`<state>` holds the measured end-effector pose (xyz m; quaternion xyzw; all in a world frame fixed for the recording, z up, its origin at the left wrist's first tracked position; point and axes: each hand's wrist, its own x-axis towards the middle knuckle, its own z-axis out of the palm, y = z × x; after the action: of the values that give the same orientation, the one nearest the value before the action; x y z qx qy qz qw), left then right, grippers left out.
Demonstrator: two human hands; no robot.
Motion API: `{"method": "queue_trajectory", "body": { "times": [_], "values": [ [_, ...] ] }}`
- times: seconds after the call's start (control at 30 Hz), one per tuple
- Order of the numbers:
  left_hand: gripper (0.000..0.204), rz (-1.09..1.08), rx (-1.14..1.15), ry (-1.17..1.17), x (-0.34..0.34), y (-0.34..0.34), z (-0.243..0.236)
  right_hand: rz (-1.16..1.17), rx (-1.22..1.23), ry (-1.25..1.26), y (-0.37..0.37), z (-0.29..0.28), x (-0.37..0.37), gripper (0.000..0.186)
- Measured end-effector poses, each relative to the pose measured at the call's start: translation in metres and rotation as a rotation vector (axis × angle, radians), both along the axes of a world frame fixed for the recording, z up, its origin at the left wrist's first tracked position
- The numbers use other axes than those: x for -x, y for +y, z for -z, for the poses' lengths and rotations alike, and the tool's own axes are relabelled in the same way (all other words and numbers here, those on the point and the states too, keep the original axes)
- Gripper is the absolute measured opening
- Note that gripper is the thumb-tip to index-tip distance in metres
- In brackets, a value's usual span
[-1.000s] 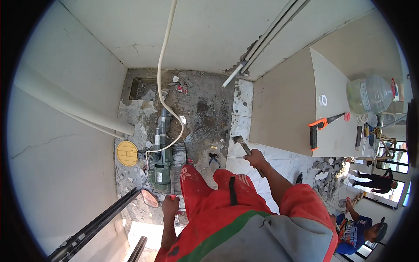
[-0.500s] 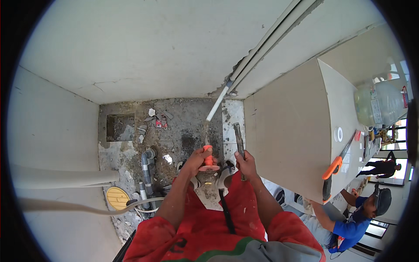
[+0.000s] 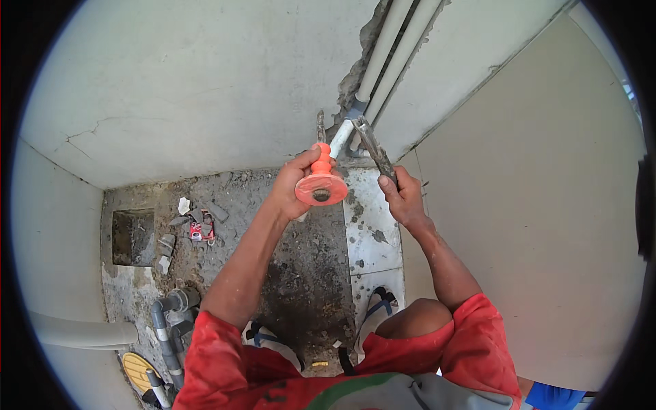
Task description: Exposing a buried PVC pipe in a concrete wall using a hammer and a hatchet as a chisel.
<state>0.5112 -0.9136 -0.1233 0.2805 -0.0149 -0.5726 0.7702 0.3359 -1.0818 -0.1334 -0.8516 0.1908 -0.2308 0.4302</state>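
Against the plastered wall, beside the white pipes [image 3: 383,68] in their chased groove, the left hand [image 3: 290,184] is wrapped tight round a chisel [image 3: 320,179] with an orange hand guard, tip apparently at the wall. Just beside it, the right hand [image 3: 404,197] grips a hammer [image 3: 374,147] by its handle, head near the pipes.

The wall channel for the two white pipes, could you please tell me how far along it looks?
Done: a rough channel is cut and two white pipes lie in it. In hand: left hand grips an orange-guarded chisel at the channel's lower end; right hand holds a hammer. Left: grey rubble lies on the bare floor.
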Motion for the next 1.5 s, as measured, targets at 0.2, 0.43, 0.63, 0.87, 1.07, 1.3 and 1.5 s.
{"method": "queue_trajectory", "body": {
  "times": [0.2,0.43,0.63,0.87,1.07,1.3,1.5],
  "values": [
    [0.028,-0.053,-0.025,0.113,0.012,-0.024,-0.008,-0.107,0.293,-0.146,0.008,0.021,0.042,0.034],
    [0.019,0.068,0.078,0.071,-0.009,-0.025,0.002,-0.341,0.839,-0.237,0.020,-0.019,0.042,0.039],
    [0.016,0.103,0.068,-0.068,-0.018,-0.023,0.009,-0.403,0.979,-0.228,0.068,-0.056,0.040,0.042],
    [0.015,0.138,0.099,-0.199,-0.024,-0.025,0.006,-0.139,1.022,0.205,0.046,-0.052,0.039,0.045],
    [0.018,0.219,0.169,-0.177,-0.038,-0.023,0.024,-0.588,1.107,-0.215,0.078,-0.071,0.039,0.047],
    [0.018,0.135,0.022,-0.199,-0.026,-0.028,0.011,-0.187,1.075,0.290,0.080,-0.057,0.038,0.046],
    [0.021,0.213,0.123,-0.228,-0.030,-0.016,0.005,-0.596,1.131,-0.111,0.122,-0.084,0.043,0.042]
  ]
}}
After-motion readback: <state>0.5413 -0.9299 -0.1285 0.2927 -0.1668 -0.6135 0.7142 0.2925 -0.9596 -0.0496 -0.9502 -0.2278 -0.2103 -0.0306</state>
